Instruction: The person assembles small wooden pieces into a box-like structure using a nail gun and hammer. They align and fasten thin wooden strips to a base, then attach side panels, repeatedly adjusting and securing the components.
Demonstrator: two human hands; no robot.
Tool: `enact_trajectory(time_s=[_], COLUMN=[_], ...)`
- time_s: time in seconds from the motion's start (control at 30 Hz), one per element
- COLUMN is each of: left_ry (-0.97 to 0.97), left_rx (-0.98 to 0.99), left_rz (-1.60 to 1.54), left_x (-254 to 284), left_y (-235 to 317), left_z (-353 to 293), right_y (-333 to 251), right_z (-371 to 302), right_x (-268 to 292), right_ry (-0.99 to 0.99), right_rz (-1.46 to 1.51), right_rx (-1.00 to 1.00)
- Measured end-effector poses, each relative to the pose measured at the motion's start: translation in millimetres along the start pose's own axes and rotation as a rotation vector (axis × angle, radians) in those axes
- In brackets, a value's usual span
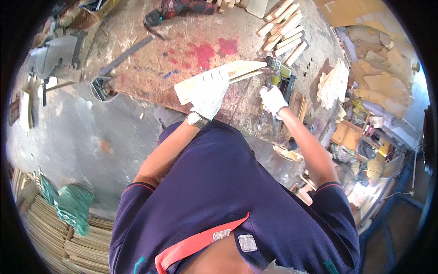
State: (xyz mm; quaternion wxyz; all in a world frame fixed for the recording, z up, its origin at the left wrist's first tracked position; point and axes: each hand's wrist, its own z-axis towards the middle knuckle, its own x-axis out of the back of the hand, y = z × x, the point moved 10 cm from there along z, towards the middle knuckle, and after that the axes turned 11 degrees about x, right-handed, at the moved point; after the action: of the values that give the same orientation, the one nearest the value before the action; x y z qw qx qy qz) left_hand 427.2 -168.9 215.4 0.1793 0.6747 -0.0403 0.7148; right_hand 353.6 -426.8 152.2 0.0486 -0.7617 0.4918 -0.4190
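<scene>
In a white glove, my left hand (211, 95) is closed on a pale, tapered wooden board (185, 89), held at a slant over the workbench. A second thin wooden edge shows beneath the board's right end. My right hand (273, 99), gloved too, wraps around the handle of a hammer (273, 67). The hammer's head is up beside the board's narrow tip; whether they touch I cannot tell. Just behind the head, a green and black tool (285, 75) rests on the bench, partly covered.
The stained workbench (137, 68) carries stacked wooden strips (284, 31), a red and black power tool (187, 7) and a long metal bar (127, 55). Thin wood pieces (334, 84) lie at its right edge. A bench vise (57, 57) is at far left; stacked slats (45, 223) stand lower left.
</scene>
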Motion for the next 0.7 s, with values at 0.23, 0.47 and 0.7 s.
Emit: enact_trajectory(time_s=[0.23, 0.47, 0.7], left_ry=[-0.018, -0.023, -0.017], left_rx=[0.007, 0.049, 0.171], left_rz=[0.054, -0.068, -0.419], left_x=[-0.3, 6.5, 34.5], left_y=[1.4, -11.2, -38.3], left_z=[-1.4, 16.0, 29.3], right_y=[13.2, -49.7, -45.6], right_z=[26.1, -15.0, -59.9], right_x=[-50.6, -15.6, 30.4], right_ry=[0.387, 0.486, 0.558], right_rz=[-0.135, -0.066, 0.990], right_rx=[0.345, 0.690, 0.515])
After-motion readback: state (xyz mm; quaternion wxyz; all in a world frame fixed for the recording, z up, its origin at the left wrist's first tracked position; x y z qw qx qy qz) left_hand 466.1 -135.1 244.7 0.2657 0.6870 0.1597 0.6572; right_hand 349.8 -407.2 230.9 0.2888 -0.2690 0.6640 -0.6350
